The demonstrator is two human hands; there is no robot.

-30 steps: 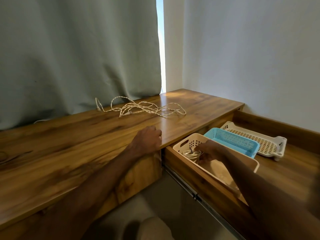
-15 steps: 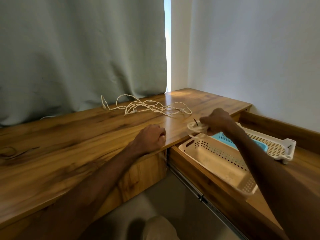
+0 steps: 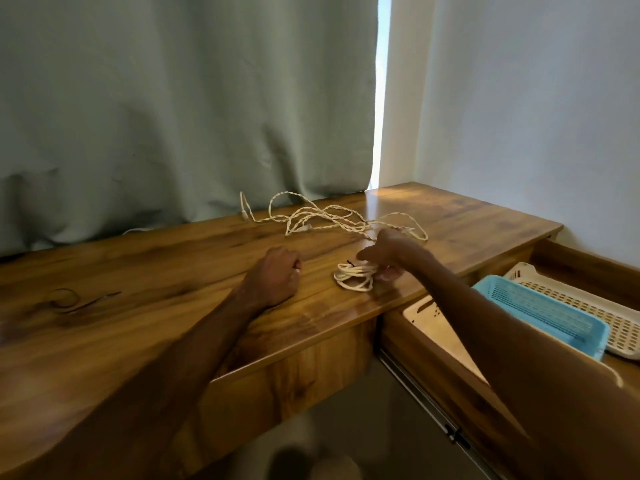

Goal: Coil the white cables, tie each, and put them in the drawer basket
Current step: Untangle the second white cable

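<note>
I see my right hand (image 3: 382, 252) gripping a small coil (image 3: 355, 277) that rests on the desk (image 3: 173, 271), with what looks like a dark tie on it. My left hand (image 3: 275, 277) rests nearby as a closed fist, with nothing visible in it. A loose cable (image 3: 322, 216) lies tangled behind, not yet coiled. The visible part of the basket (image 3: 420, 315) in the open drawer holds no cable, so I judge most of the work remains.

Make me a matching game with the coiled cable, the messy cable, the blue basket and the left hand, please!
Things:
1. coiled cable
2. messy cable
3. blue basket
4. left hand

Places or states:
A. sits in the open drawer
B. lies loose near the curtain
C. curled in a fist on the desk
D. gripped by the right hand

Pairs: 1-D, 2-B, 3-A, 4-C.
</note>
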